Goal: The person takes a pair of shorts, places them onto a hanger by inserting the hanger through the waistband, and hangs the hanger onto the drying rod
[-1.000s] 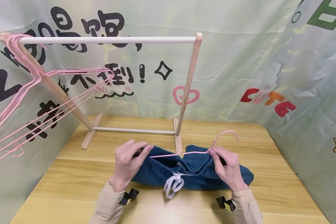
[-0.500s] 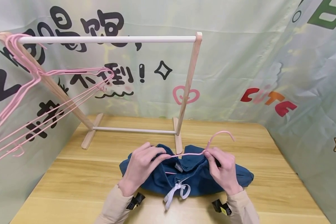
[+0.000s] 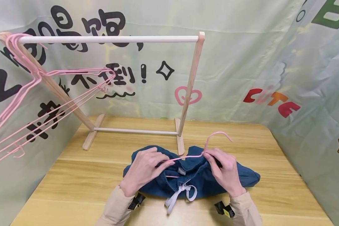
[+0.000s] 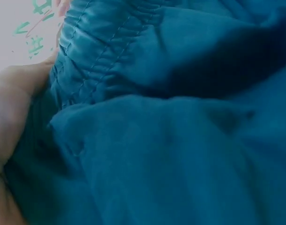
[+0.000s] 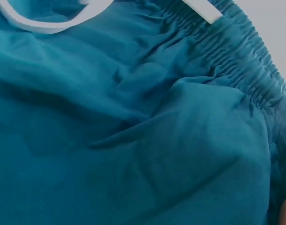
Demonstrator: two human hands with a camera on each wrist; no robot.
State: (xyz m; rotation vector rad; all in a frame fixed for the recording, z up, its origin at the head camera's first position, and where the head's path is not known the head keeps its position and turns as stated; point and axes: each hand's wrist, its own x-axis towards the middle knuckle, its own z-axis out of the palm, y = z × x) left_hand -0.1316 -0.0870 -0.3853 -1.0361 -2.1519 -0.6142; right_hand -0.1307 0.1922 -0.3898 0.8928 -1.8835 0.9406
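Blue shorts (image 3: 206, 186) with a gathered elastic waistband (image 5: 217, 56) and a white drawstring bow (image 3: 183, 188) lie bunched on the table, waist opening upward. A pink hanger (image 3: 190, 156) runs across that opening, its hook rising at the right; part of its lower bar shows inside the waist. My left hand (image 3: 145, 169) pinches the hanger's left arm between thumb and fingers, over the waistband. With thumb and fingers, my right hand (image 3: 224, 171) pinches the hanger just below the hook, beside the waistband. The hanger's ends are hidden in the cloth.
Behind the shorts stands a wooden rack with a white top rail (image 3: 110, 39) and a wooden foot (image 3: 180, 141) close to the cloth. Several pink hangers (image 3: 36, 73) hang at its left end. A printed curtain (image 3: 228, 62) surrounds the wooden table (image 3: 271, 157).
My left hand has moved right from the waistband's left side onto the hanger's arm. The hanger's hook and my right hand have shifted slightly left. The hanger's lower bar now shows inside the waist.
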